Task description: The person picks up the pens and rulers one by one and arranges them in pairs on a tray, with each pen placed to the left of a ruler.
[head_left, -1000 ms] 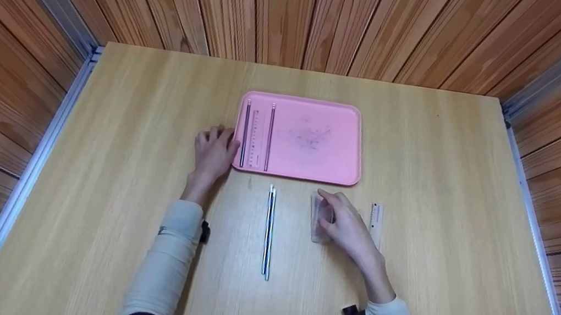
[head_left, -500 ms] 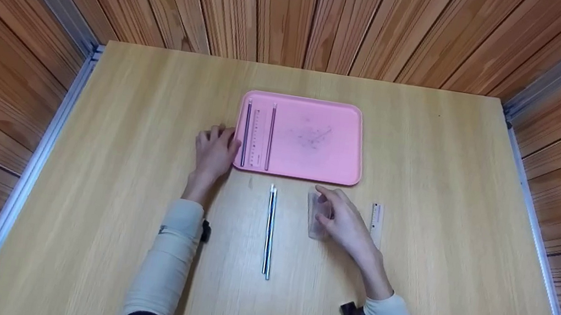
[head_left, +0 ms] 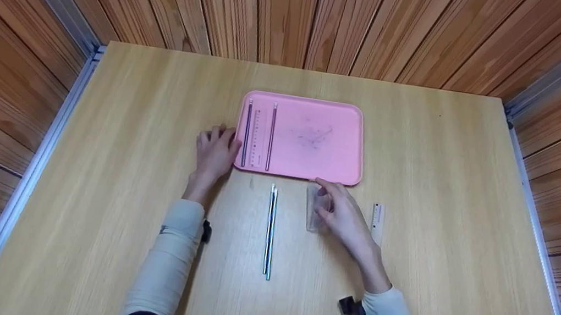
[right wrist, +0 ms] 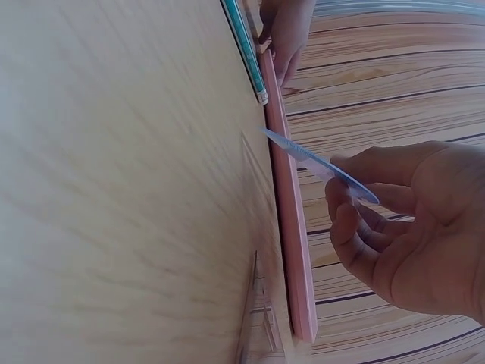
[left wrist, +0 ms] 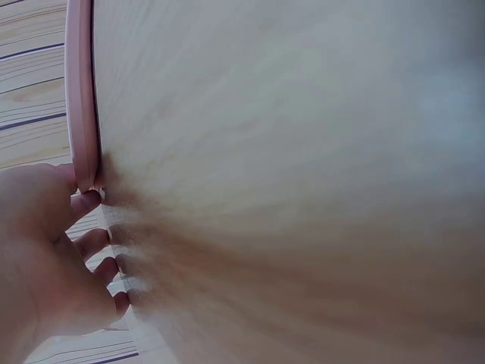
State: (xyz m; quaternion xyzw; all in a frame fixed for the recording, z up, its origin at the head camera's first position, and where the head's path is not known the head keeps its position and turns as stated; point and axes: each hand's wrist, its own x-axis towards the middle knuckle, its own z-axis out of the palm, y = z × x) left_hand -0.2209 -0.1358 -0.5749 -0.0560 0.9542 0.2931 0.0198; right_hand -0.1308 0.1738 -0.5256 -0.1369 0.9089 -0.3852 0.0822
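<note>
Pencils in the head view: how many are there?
4. In the pink tray: a dark pencil left of the ruler and a second dark pencil right of it. On the table, near the tray: a pair of pencils side by side. Others may be hidden.

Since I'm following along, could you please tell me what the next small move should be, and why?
Probably lift the clear plastic piece into the pink tray: the right hand pinches it close to the tray's near edge, the left hand holds its left edge, and two pencils and a ruler lie inside.
</note>
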